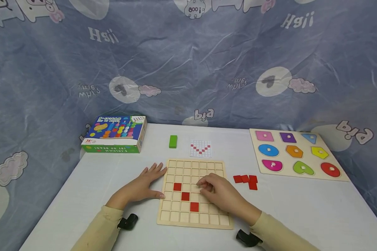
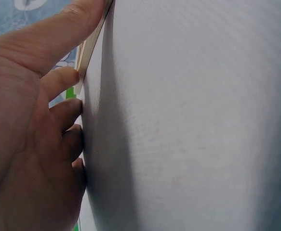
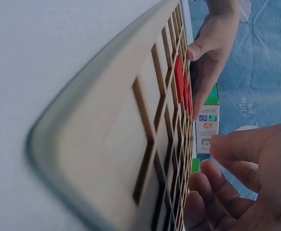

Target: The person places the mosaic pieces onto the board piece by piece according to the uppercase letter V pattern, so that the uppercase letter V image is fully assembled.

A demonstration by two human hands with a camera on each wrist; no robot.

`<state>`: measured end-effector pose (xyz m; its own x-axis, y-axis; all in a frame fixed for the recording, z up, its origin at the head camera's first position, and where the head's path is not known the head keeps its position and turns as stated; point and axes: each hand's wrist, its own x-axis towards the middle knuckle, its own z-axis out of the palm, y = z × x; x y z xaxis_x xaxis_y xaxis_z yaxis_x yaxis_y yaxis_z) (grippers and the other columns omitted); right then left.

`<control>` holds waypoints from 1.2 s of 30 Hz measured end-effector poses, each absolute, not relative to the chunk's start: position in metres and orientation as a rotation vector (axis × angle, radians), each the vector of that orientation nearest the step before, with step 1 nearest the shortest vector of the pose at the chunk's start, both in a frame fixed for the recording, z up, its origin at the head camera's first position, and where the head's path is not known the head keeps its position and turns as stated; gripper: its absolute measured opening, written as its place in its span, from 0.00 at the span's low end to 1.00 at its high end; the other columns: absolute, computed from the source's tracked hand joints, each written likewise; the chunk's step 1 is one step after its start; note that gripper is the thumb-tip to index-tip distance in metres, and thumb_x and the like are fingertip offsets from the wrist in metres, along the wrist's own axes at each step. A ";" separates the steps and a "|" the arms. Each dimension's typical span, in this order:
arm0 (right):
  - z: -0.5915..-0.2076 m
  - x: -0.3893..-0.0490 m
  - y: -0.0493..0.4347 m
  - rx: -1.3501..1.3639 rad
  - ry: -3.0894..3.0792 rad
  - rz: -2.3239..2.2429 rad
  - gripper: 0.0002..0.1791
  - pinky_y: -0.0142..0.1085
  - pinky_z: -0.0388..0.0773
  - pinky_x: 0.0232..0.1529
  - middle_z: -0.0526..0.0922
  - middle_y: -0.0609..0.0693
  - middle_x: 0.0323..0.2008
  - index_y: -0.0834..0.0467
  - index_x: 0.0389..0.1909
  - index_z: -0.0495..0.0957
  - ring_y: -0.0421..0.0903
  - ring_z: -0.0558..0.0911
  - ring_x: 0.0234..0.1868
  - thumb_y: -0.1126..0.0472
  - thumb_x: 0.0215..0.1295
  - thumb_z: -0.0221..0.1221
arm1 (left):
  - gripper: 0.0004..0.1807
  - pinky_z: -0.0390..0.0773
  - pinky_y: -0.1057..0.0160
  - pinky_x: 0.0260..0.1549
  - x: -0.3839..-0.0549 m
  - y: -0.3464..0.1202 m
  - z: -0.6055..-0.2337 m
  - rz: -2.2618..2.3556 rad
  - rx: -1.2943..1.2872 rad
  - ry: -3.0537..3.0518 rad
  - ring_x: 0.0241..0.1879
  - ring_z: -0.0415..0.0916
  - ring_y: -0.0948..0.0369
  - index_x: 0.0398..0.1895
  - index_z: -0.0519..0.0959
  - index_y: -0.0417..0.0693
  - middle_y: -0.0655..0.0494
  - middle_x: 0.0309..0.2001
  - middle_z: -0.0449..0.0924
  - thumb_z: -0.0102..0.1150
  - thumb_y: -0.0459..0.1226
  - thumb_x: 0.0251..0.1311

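Note:
A square wooden grid board [image 1: 175,216] lies on the table, with three red square tiles [image 1: 185,196] set in its cells along a diagonal. My left hand [image 1: 140,187] rests at the board's left side, fingers spread; its thumb touches the board edge in the left wrist view. Over the right half of the board hovers my right hand [image 1: 221,192], fingers loosely bent. In the right wrist view no object shows between the thumb and fingers of that right hand [image 3: 270,173]. Several loose red tiles [image 1: 253,186] lie right of the board.
Behind the board are a small card [image 1: 200,149] printed with a red V pattern and a green block [image 1: 173,142]. A boxed bead set [image 1: 113,136] stands at the back left. At the right lies a shape puzzle board [image 1: 278,152]. A patterned blue cloth [image 1: 182,66] hangs behind.

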<state>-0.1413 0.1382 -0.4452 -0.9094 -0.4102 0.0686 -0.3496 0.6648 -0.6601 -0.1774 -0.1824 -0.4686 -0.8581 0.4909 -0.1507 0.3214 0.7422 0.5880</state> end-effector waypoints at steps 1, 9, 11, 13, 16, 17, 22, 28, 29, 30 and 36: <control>-0.445 -0.141 0.141 -0.626 2.791 -1.077 0.09 0.30 0.78 0.38 0.76 0.34 0.33 0.49 0.46 0.85 0.37 0.77 0.36 0.61 0.66 0.66 | 0.57 0.35 0.43 0.77 -0.177 -0.183 -0.469 0.814 0.635 2.648 0.81 0.35 0.47 0.81 0.58 0.52 0.48 0.81 0.46 0.75 0.58 0.49; -0.446 -0.136 0.158 -0.538 2.831 -1.080 0.10 0.30 0.79 0.37 0.76 0.35 0.33 0.48 0.45 0.85 0.37 0.76 0.36 0.61 0.64 0.68 | 0.57 0.35 0.42 0.77 -0.178 -0.183 -0.469 0.819 0.646 2.646 0.81 0.35 0.46 0.80 0.58 0.51 0.47 0.81 0.46 0.75 0.57 0.50; -0.446 -0.135 0.163 -0.518 2.839 -1.083 0.10 0.30 0.79 0.37 0.76 0.35 0.33 0.48 0.45 0.85 0.37 0.77 0.36 0.61 0.64 0.69 | 0.57 0.35 0.43 0.77 -0.177 -0.182 -0.468 0.821 0.643 2.642 0.81 0.34 0.47 0.80 0.58 0.52 0.48 0.81 0.46 0.75 0.57 0.50; -0.446 -0.134 0.168 -0.497 2.847 -1.084 0.11 0.29 0.79 0.38 0.76 0.35 0.33 0.48 0.45 0.85 0.37 0.77 0.36 0.62 0.63 0.69 | 0.57 0.35 0.43 0.77 -0.177 -0.182 -0.468 0.822 0.644 2.640 0.81 0.35 0.46 0.80 0.58 0.51 0.48 0.81 0.46 0.75 0.57 0.50; -0.446 -0.135 0.177 -0.478 2.867 -1.082 0.11 0.30 0.80 0.38 0.76 0.35 0.33 0.48 0.45 0.85 0.36 0.76 0.36 0.63 0.63 0.69 | 0.57 0.35 0.42 0.77 -0.177 -0.183 -0.467 0.822 0.644 2.641 0.81 0.35 0.46 0.80 0.58 0.51 0.47 0.81 0.46 0.75 0.57 0.50; -0.446 -0.135 0.180 -0.473 2.875 -1.080 0.11 0.30 0.80 0.38 0.76 0.36 0.33 0.48 0.45 0.85 0.37 0.76 0.36 0.63 0.63 0.69 | 0.57 0.35 0.42 0.77 -0.177 -0.183 -0.467 0.823 0.643 2.643 0.81 0.35 0.46 0.80 0.58 0.51 0.47 0.81 0.46 0.75 0.57 0.50; -0.449 -0.138 0.195 -0.476 2.920 -1.075 0.11 0.31 0.79 0.37 0.77 0.36 0.33 0.49 0.44 0.85 0.36 0.76 0.35 0.65 0.62 0.69 | 0.57 0.35 0.43 0.77 -0.178 -0.183 -0.468 0.821 0.645 2.642 0.81 0.34 0.46 0.81 0.58 0.52 0.48 0.81 0.45 0.75 0.56 0.50; -0.456 -0.143 0.216 -0.485 2.985 -1.057 0.12 0.30 0.79 0.36 0.78 0.37 0.34 0.51 0.46 0.85 0.35 0.77 0.35 0.65 0.62 0.70 | 0.57 0.35 0.43 0.77 -0.177 -0.182 -0.469 0.815 0.636 2.648 0.81 0.35 0.47 0.81 0.58 0.52 0.49 0.81 0.46 0.76 0.57 0.49; -0.456 -0.144 0.219 -0.484 2.996 -1.054 0.12 0.30 0.78 0.36 0.78 0.37 0.33 0.51 0.46 0.86 0.35 0.76 0.35 0.65 0.62 0.70 | 0.57 0.35 0.43 0.77 -0.177 -0.182 -0.468 0.814 0.634 2.648 0.81 0.35 0.47 0.81 0.58 0.52 0.49 0.81 0.46 0.76 0.57 0.49; -0.457 -0.145 0.222 -0.484 3.005 -1.049 0.12 0.30 0.78 0.35 0.78 0.37 0.33 0.52 0.46 0.86 0.35 0.76 0.34 0.65 0.62 0.70 | 0.57 0.35 0.43 0.77 -0.177 -0.182 -0.468 0.814 0.633 2.647 0.81 0.35 0.47 0.81 0.58 0.52 0.49 0.81 0.46 0.76 0.56 0.49; -0.455 -0.153 0.235 -0.453 3.034 -1.016 0.14 0.30 0.79 0.35 0.79 0.41 0.34 0.54 0.47 0.86 0.39 0.76 0.34 0.67 0.61 0.70 | 0.57 0.35 0.43 0.77 -0.177 -0.182 -0.468 0.821 0.639 2.645 0.81 0.35 0.47 0.81 0.58 0.53 0.48 0.81 0.46 0.76 0.56 0.49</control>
